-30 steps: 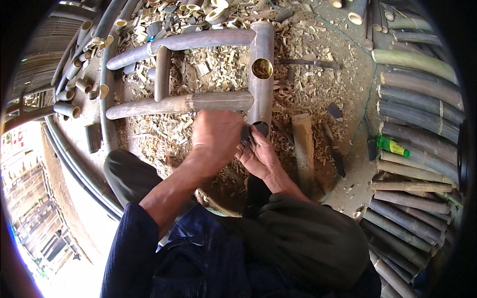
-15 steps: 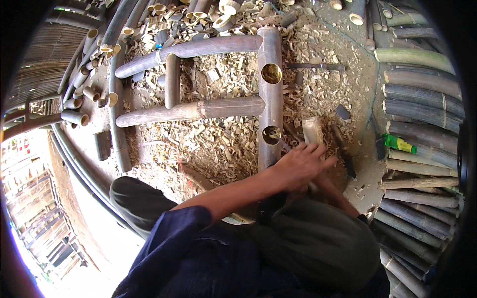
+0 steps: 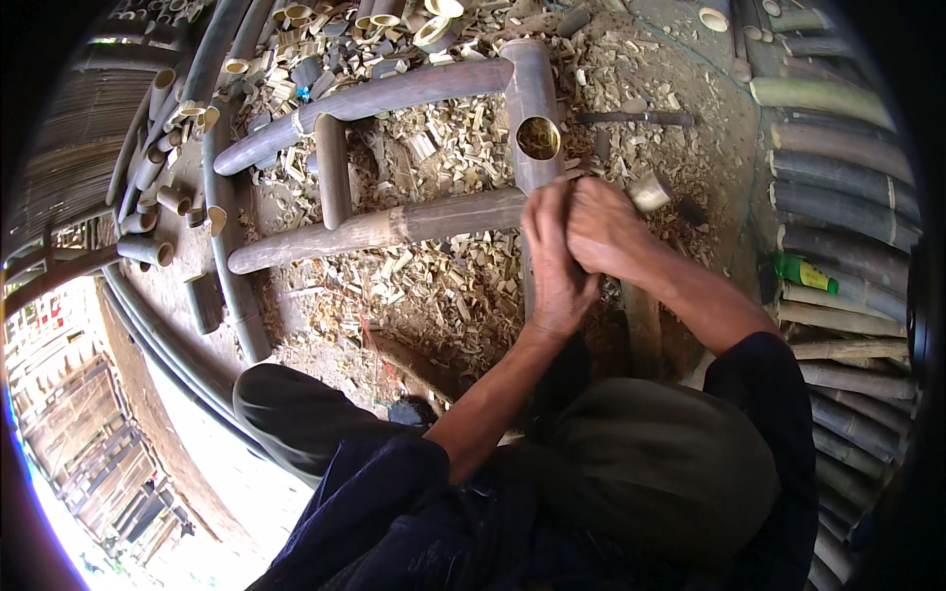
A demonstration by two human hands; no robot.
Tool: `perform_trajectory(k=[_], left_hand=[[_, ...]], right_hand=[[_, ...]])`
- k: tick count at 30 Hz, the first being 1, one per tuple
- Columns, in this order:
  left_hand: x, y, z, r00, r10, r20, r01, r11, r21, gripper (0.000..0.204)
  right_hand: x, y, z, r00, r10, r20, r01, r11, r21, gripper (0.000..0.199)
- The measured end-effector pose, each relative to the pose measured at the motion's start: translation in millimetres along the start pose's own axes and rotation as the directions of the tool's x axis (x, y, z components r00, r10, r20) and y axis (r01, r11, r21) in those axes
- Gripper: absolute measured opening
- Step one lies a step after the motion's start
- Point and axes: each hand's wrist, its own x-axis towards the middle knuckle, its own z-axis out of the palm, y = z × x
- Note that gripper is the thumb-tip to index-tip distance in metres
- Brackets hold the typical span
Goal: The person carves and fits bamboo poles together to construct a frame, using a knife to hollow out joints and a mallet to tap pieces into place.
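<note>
My left hand [image 3: 554, 246] and my right hand [image 3: 603, 229] meet over the thick dark bamboo pole [image 3: 532, 84], where the lower bamboo rail [image 3: 453, 218] joins it. Both hands have curled fingers; whatever lies inside them is hidden. A round hole [image 3: 538, 138] is open in the pole above my hands. The upper rail [image 3: 394, 89] fits into the same pole, and a short bamboo piece [image 3: 333, 172] lies between the rails. Just beyond my right hand is a bamboo section with a pale cut end [image 3: 650, 192]; whether the hand touches it, I cannot tell.
Wood chips and shavings [image 3: 434, 281] cover the ground. Dark bamboo poles [image 3: 843, 202] are stacked along the right, with a green bottle [image 3: 803, 273] beside them. More cut bamboo [image 3: 146, 250] lies at left. A dark flat bar [image 3: 636, 118] rests beyond the pole.
Both hands have moved up and left, from beside the thick pole onto it, and now cover its lower hole. The pale-ended bamboo section shows higher and tilted. The view has shifted slightly.
</note>
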Motion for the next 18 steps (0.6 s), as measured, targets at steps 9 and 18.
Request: perform_trajectory(k=[9, 18], left_hand=[[2.3, 44.8, 15.7, 0.730, -0.398, 0.555, 0.217, 0.906, 0.364, 0.104], [-6.6, 29.5, -12.2, 0.437, -0.353, 0.827, 0.088, 0.932, 0.351, 0.096]], right_hand=[[-67.4, 52.3, 73.6, 0.913, -0.039, 0.406, -0.285, 0.653, 0.702, 0.029], [-101.1, -30.9, 106.2, 0.928, 0.104, 0.359, -0.373, 0.213, 0.903, 0.032]])
